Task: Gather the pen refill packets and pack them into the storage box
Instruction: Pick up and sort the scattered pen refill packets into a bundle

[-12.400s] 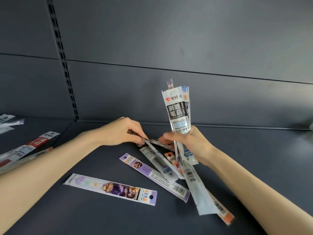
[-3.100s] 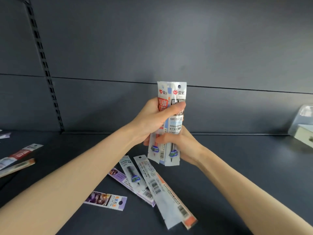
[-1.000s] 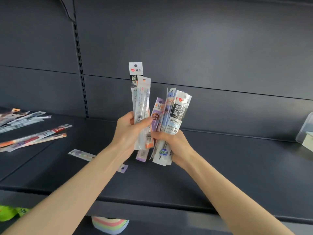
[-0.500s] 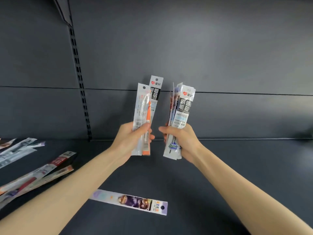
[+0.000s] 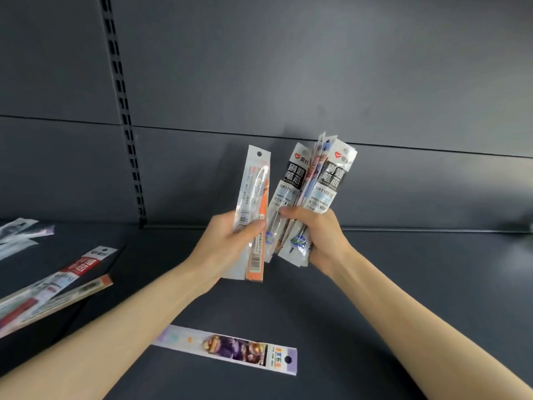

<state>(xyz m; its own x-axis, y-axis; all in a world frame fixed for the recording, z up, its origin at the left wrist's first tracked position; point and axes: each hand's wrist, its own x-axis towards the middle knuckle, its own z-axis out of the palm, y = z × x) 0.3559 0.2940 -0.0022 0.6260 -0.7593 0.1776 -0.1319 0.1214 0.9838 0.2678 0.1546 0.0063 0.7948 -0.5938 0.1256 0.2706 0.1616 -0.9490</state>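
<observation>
Since half a second earlier, the black-labelled plastic refill packet (image 5: pixel 292 177) had passed from the left hand (image 5: pixel 227 241) to the right hand (image 5: pixel 320 235), joining its fanned bundle of refill packets (image 5: pixel 333 180). The right fingers curled tightly round the bundle's lower end. The left thumb and fingers pinched two long clear-and-orange packets (image 5: pixel 255 197), upright, just beside the bundle. A purple illustrated packet (image 5: pixel 230 349) lay flat on the dark grey shelf (image 5: pixel 403 284), below both wrists.

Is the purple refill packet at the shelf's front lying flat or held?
Lying flat. The purple refill packet rests on the shelf; the left hand and right hand grip other packets.
</observation>
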